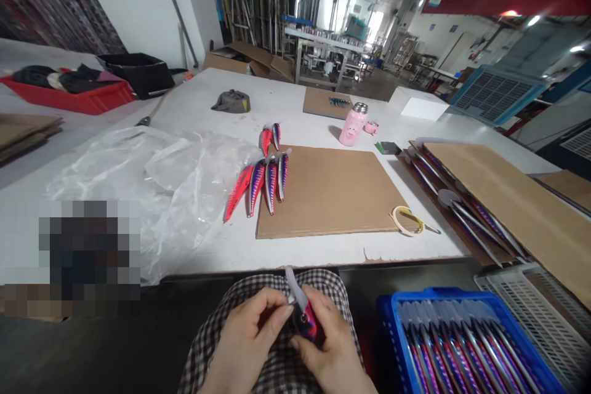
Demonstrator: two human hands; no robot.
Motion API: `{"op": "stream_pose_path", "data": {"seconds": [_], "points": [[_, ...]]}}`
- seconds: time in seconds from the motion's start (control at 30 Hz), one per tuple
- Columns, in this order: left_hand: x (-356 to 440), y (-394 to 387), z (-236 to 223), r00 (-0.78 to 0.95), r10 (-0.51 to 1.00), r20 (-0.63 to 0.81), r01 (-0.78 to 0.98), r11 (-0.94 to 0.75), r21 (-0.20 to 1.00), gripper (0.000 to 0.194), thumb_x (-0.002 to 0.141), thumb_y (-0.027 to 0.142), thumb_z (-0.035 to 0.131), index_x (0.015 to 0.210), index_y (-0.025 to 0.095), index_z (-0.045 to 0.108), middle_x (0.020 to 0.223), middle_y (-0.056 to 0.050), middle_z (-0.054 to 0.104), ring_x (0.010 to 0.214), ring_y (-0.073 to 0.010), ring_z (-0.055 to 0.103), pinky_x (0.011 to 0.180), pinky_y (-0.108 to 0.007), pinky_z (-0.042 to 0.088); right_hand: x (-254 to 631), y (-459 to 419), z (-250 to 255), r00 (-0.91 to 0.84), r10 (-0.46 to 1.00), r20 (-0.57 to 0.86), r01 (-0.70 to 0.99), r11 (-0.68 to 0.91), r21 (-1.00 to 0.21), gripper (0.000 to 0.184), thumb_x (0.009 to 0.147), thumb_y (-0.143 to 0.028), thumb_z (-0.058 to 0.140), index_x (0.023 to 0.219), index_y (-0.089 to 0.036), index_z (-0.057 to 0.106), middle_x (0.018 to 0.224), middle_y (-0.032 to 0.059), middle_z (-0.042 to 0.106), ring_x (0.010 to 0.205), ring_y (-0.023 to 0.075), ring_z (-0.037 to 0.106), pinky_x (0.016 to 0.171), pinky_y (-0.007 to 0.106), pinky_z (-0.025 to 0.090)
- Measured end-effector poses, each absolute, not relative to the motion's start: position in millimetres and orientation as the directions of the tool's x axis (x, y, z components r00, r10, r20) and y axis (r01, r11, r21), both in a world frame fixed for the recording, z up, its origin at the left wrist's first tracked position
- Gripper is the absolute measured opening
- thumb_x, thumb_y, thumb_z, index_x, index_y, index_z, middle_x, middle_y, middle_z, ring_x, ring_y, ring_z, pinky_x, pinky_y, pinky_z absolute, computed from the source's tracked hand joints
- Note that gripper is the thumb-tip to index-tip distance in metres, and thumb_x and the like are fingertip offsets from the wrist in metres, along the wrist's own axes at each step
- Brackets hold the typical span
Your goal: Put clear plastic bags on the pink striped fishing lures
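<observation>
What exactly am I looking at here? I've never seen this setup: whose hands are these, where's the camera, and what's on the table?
There's no machine here: these are a person's own two bare hands, and this one picture comes from a camera worn on their head, looking forward and down. The left hand and right hand together hold a fishing lure with a clear lip, above a checked cloth. Ahead, on the white table, more red and purple lures lie beside a cardboard sheet, near a pink pig flask and a roll of tape. At lower right, a blue crate holds rows of finished-looking lures.
</observation>
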State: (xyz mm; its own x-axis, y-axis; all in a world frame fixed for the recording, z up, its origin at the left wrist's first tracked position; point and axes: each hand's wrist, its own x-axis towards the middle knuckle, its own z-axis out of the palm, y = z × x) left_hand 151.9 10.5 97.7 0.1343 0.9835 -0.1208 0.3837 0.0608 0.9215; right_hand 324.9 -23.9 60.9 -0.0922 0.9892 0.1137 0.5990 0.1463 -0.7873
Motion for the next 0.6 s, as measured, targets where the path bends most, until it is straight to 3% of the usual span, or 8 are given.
{"op": "stream_pose_path", "data": {"seconds": [0.33, 0.6], "points": [[152.2, 13.2, 94.5, 0.156, 0.982, -0.104, 0.456, 0.022, 0.890, 0.024, 0.085, 0.036, 0.056, 0.067, 0.023, 0.064, 0.062, 0.004, 0.065, 0.060, -0.0157, 0.060, 0.061, -0.024, 0.045, 324.8, -25.8, 61.4, -0.138, 0.982, 0.127, 0.644, 0.187, -0.742, 0.073, 0.062, 0.001, 0.064, 0.133, -0.016, 0.056, 0.128, 0.0160, 0.066, 0.118, 0.0326, 0.062, 0.101, 0.053, 0.050], [154.0, 14.0, 97.2, 0.113, 0.990, -0.082, 0.427, 0.026, 0.904, 0.023, 0.082, 0.034, 0.060, 0.062, 0.023, 0.063, 0.059, 0.005, 0.065, 0.055, -0.0148, 0.057, 0.057, -0.023, 0.042, 321.7, -24.1, 64.5, -0.115, 0.989, 0.093, 0.541, 0.141, -0.829, 0.076, 0.059, 0.001, 0.066, 0.131, -0.022, 0.058, 0.128, 0.0110, 0.067, 0.118, 0.0286, 0.062, 0.102, 0.045, 0.050]]}}
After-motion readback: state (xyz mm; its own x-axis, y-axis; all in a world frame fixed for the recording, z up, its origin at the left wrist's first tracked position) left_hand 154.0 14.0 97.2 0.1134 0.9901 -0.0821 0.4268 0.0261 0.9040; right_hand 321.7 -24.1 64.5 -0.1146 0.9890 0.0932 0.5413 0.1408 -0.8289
